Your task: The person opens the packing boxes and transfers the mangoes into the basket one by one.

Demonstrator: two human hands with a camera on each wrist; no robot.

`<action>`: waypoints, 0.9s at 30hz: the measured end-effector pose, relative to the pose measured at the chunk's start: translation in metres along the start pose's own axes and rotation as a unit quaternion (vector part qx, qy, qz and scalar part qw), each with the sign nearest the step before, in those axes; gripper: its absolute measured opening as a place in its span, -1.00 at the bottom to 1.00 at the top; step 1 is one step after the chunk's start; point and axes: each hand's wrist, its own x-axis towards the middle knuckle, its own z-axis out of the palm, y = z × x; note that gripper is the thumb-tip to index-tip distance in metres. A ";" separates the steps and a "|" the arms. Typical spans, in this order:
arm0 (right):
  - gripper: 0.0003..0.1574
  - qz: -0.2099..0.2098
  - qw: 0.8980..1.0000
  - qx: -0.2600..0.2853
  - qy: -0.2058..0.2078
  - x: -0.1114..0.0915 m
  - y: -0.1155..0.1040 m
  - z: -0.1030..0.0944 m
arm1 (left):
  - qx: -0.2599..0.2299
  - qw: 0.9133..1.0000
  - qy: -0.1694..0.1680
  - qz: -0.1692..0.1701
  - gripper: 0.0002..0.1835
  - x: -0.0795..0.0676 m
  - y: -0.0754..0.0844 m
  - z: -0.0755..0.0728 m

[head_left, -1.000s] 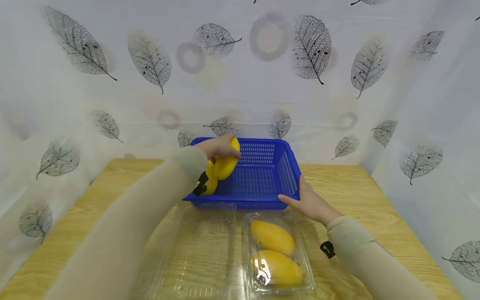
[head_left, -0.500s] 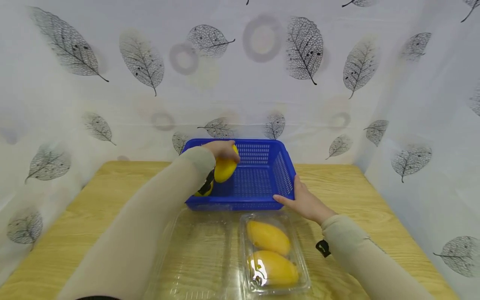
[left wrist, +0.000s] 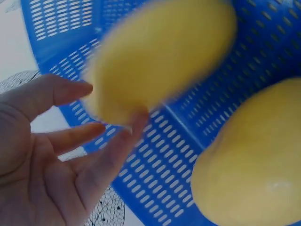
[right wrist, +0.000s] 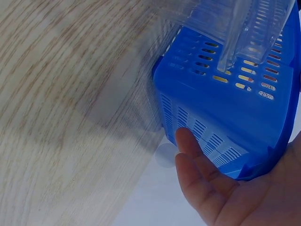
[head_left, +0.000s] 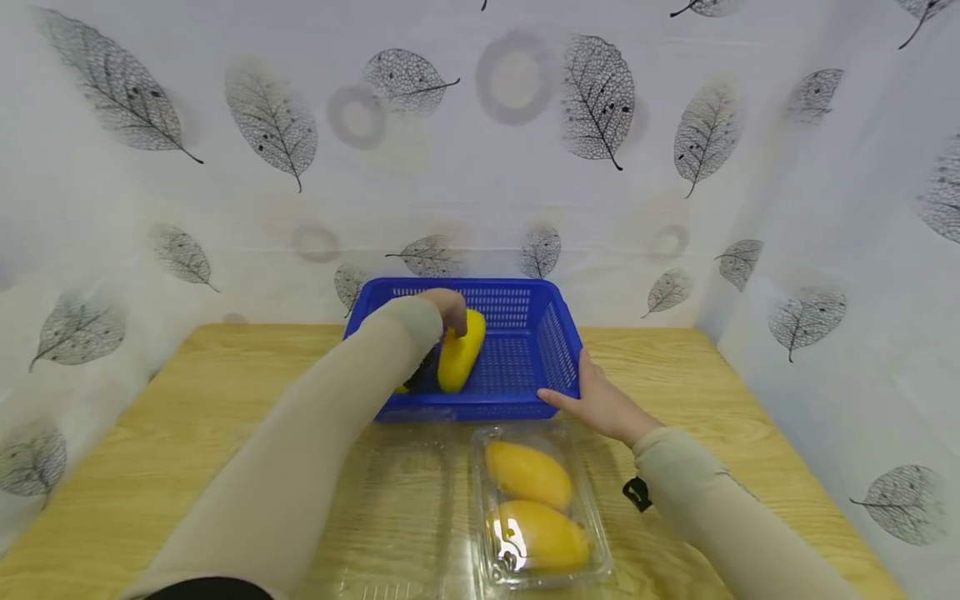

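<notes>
A blue perforated plastic basket sits at the back of the table. Inside it, my left hand is at the upper end of a yellow mango. In the left wrist view, that mango is blurred, with thumb and fingertips spread loosely at its near end. Another mango lies beside it in the basket, mostly hidden by my left wrist in the head view. My right hand holds the basket's front right corner, thumb at the rim and fingers along the outer side.
A clear plastic box holding two mangoes is in front of the basket. Left of it lies a clear, see-through plastic piece, partly behind my left sleeve. A leaf-print curtain surrounds the wooden table.
The mango at my left hand has come down lower in the basket and turned more upright, and the fingers have loosened from it. My right hand has stayed on the basket corner.
</notes>
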 end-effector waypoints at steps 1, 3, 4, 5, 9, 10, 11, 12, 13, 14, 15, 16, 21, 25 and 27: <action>0.37 -0.001 1.000 0.002 -0.001 0.000 0.000 0.001 | 0.015 1.000 -0.003 0.002 -0.52 0.001 0.001 0.003; 0.38 -0.003 1.000 -0.001 -0.002 0.001 0.000 0.002 | 0.046 0.999 -0.023 0.016 -0.44 0.002 0.004 0.009; 0.38 -0.002 1.000 -0.004 -0.002 0.001 0.001 0.002 | 0.050 0.998 -0.030 0.024 -0.40 0.003 0.006 0.012; 0.38 -0.002 1.000 -0.006 -0.001 0.002 0.001 0.003 | 0.057 0.997 -0.037 0.037 -0.36 0.004 0.009 0.014; 0.38 -0.005 1.000 -0.011 0.004 0.003 0.003 0.002 | 0.029 0.992 -0.066 0.102 -0.20 0.005 0.022 0.023; 0.38 -0.006 1.000 -0.010 0.005 0.003 0.003 0.001 | 0.017 0.990 -0.077 0.114 -0.18 0.004 0.025 0.025; 0.38 -0.008 1.000 -0.009 0.005 0.003 0.002 0.001 | 0.028 0.987 -0.084 0.132 -0.16 0.002 0.029 0.027; 0.37 -0.007 1.000 -0.004 0.003 0.002 0.002 0.001 | 0.034 0.985 -0.090 0.146 -0.16 0.001 0.032 0.029; 0.37 -0.008 1.000 0.005 0.004 0.002 0.002 0.000 | 0.044 0.981 -0.093 0.162 -0.16 -0.002 0.035 0.031; 0.37 -0.011 1.000 0.013 0.004 0.002 0.002 0.000 | 0.059 0.978 -0.094 0.174 -0.17 -0.004 0.038 0.033; 0.36 -0.011 1.000 0.019 0.001 0.002 0.002 0.000 | 0.071 0.975 -0.096 0.187 -0.20 -0.006 0.040 0.034; 0.36 -0.012 1.000 0.025 -0.001 0.002 0.002 0.000 | 0.091 0.972 -0.091 0.197 -0.22 -0.009 0.041 0.035; 0.38 -0.007 1.000 0.024 -0.006 0.001 0.001 -0.001 | 0.076 0.981 -0.090 0.156 -0.31 -0.021 0.040 0.035; 0.39 -0.002 1.000 0.016 -0.007 0.002 0.000 -0.002 | 0.090 0.982 -0.075 0.149 -0.29 -0.019 0.035 0.033; 0.39 0.001 1.000 0.009 -0.005 0.002 0.001 -0.002 | 0.124 0.977 -0.064 0.160 -0.30 -0.018 0.035 0.033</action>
